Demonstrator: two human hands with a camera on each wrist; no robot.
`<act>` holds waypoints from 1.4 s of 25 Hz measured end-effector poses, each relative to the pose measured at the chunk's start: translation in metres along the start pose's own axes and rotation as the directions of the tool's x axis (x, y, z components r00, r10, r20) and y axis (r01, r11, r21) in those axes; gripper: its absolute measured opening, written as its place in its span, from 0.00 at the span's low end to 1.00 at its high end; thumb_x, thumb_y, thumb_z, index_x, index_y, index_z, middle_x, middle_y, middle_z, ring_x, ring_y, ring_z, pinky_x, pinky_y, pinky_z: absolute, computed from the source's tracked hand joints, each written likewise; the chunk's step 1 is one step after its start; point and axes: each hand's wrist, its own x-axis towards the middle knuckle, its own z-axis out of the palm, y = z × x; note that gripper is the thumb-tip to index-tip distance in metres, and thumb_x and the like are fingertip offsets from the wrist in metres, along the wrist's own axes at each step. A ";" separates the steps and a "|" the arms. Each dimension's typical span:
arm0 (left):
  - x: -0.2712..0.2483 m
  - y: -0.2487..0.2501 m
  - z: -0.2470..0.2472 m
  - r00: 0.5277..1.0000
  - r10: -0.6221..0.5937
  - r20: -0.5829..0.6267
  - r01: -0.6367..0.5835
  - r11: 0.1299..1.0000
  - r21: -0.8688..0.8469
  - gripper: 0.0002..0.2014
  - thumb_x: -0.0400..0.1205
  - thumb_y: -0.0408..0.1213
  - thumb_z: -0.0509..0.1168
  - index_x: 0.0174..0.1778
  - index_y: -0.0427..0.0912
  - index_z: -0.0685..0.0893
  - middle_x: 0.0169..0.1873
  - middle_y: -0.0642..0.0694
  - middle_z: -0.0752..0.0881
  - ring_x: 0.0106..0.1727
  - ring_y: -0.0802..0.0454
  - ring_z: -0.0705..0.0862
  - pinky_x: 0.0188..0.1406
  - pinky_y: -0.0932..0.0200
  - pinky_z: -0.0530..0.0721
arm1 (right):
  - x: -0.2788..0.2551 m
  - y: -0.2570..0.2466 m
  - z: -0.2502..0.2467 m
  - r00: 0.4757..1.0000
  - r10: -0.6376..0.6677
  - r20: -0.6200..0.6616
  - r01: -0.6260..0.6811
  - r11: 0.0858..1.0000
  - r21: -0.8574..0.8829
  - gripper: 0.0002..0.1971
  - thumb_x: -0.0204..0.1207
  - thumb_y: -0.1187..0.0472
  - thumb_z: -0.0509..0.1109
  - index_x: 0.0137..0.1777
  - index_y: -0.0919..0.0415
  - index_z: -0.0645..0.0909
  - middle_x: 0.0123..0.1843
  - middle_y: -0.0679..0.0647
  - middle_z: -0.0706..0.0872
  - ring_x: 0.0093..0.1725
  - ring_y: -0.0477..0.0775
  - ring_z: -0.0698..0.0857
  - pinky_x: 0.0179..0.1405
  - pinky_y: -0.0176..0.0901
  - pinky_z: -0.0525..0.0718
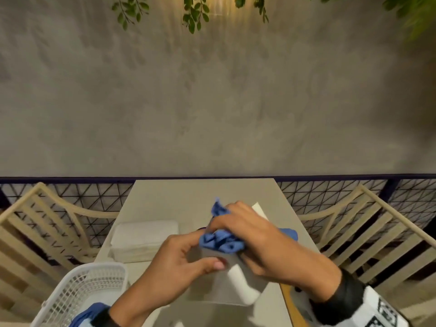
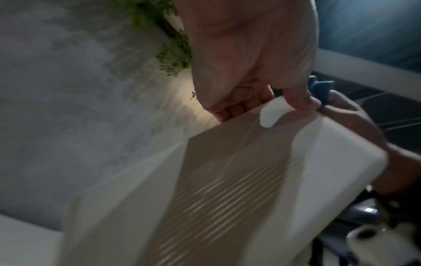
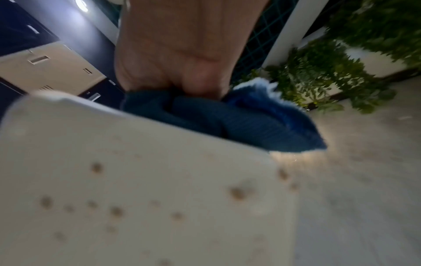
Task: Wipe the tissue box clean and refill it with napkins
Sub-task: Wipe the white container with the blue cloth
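The white tissue box (image 1: 238, 282) is tilted above the table, held between both hands. My left hand (image 1: 207, 251) grips its near-left edge, thumb on the side and fingers over the rim; the left wrist view shows its fingertips (image 2: 303, 102) pinching the box (image 2: 250, 171) at the edge. My right hand (image 1: 226, 232) clutches a bunched blue cloth (image 1: 220, 241) and presses it on the top of the box. In the right wrist view the cloth (image 3: 239, 122) sits under the fingers (image 3: 198, 84) against the box (image 3: 136, 180), whose surface has brown spots. A stack of white napkins (image 1: 144, 239) lies on the table to the left.
A narrow grey table (image 1: 179, 197) runs toward a black mesh railing (image 1: 330, 197) and a grey wall. A white perforated basket (image 1: 87, 291) stands at the near left. Beige slatted chairs (image 1: 40, 227) (image 1: 368, 232) flank the table. A white corner (image 1: 259, 210) shows past my right hand.
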 end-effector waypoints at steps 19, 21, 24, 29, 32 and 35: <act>0.004 -0.008 -0.006 0.960 0.062 -0.272 -0.114 0.978 -0.177 0.28 0.57 0.66 0.74 0.27 0.40 0.84 0.22 0.48 0.77 0.29 0.50 0.71 0.27 0.60 0.67 | -0.028 0.016 0.039 0.917 0.181 -0.356 -0.085 0.959 0.269 0.27 0.66 0.74 0.58 0.61 0.48 0.81 0.69 0.27 0.75 0.71 0.38 0.75 0.70 0.32 0.72; 0.005 -0.007 -0.001 0.957 0.064 -0.281 -0.112 0.981 -0.158 0.27 0.57 0.67 0.73 0.25 0.43 0.83 0.21 0.52 0.75 0.27 0.54 0.71 0.24 0.64 0.66 | -0.017 0.024 0.034 0.860 0.333 -0.386 -0.199 0.917 0.346 0.25 0.67 0.68 0.59 0.61 0.48 0.81 0.64 0.24 0.78 0.68 0.35 0.78 0.68 0.34 0.76; 0.013 -0.004 -0.010 0.920 0.081 -0.385 -0.170 0.964 -0.205 0.23 0.58 0.65 0.73 0.27 0.47 0.85 0.21 0.55 0.81 0.26 0.61 0.75 0.25 0.70 0.73 | 0.000 -0.006 0.053 0.884 0.241 -0.400 -0.106 0.938 0.331 0.26 0.62 0.69 0.57 0.60 0.55 0.83 0.65 0.38 0.82 0.69 0.37 0.77 0.69 0.29 0.72; 0.011 -0.009 -0.010 0.882 0.018 -0.470 -0.154 0.955 -0.254 0.24 0.54 0.66 0.74 0.23 0.47 0.83 0.20 0.56 0.79 0.25 0.61 0.73 0.24 0.68 0.71 | -0.013 0.018 0.044 0.849 0.364 -0.384 -0.223 0.904 0.364 0.28 0.63 0.71 0.58 0.60 0.46 0.81 0.59 0.18 0.79 0.64 0.34 0.80 0.60 0.20 0.74; 0.014 -0.012 -0.008 0.863 0.021 -0.504 -0.179 0.947 -0.268 0.24 0.55 0.66 0.74 0.24 0.46 0.83 0.20 0.55 0.78 0.28 0.55 0.72 0.29 0.61 0.70 | -0.006 -0.009 0.055 0.883 0.234 -0.407 -0.129 0.955 0.267 0.28 0.61 0.71 0.56 0.59 0.51 0.82 0.60 0.33 0.84 0.66 0.37 0.79 0.66 0.25 0.73; 0.012 -0.010 -0.014 0.886 0.024 -0.464 -0.186 0.933 -0.308 0.22 0.54 0.64 0.76 0.23 0.47 0.84 0.20 0.57 0.79 0.26 0.60 0.74 0.26 0.69 0.73 | -0.013 0.012 0.047 0.881 0.245 -0.406 -0.151 0.957 0.249 0.32 0.62 0.81 0.60 0.58 0.49 0.83 0.61 0.32 0.84 0.65 0.31 0.78 0.63 0.24 0.74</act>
